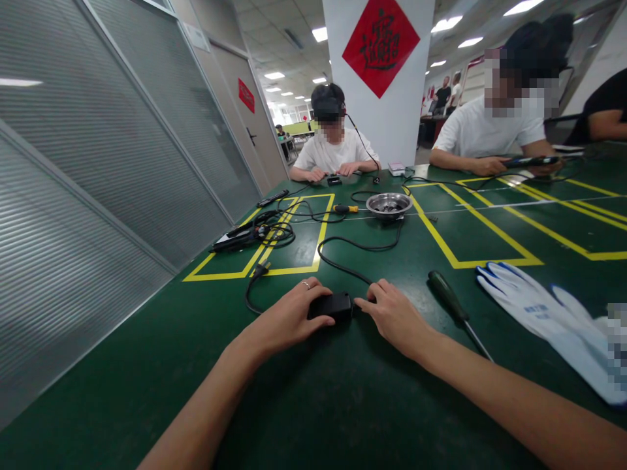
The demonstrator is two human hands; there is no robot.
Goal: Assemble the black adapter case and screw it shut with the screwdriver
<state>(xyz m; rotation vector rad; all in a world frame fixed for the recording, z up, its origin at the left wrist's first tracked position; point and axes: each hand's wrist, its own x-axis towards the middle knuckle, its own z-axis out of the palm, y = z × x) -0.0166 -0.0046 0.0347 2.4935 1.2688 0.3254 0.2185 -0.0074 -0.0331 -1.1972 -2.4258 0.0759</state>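
A black power adapter [337,305] lies on the green table in front of me. My left hand [298,305] is closed round its left end, thumb at the near side and fingers over the far side. At the adapter's right end, my right hand [389,310] pinches the black cable [343,266] close to where it meets the case; whether its connector is fully seated I cannot tell. That cable curves away toward the metal bowl. Left of my left hand lies a two-pin plug [262,268] on a black cord that runs behind the hand.
Right of my right hand are a dark-handled screwdriver [448,297] and white gloves [543,313]. Farther off stand a metal bowl [389,204] of small parts and a yellow-handled screwdriver [345,209]. Coiled cables [279,232] lie at left. Two people in white shirts sit across the table.
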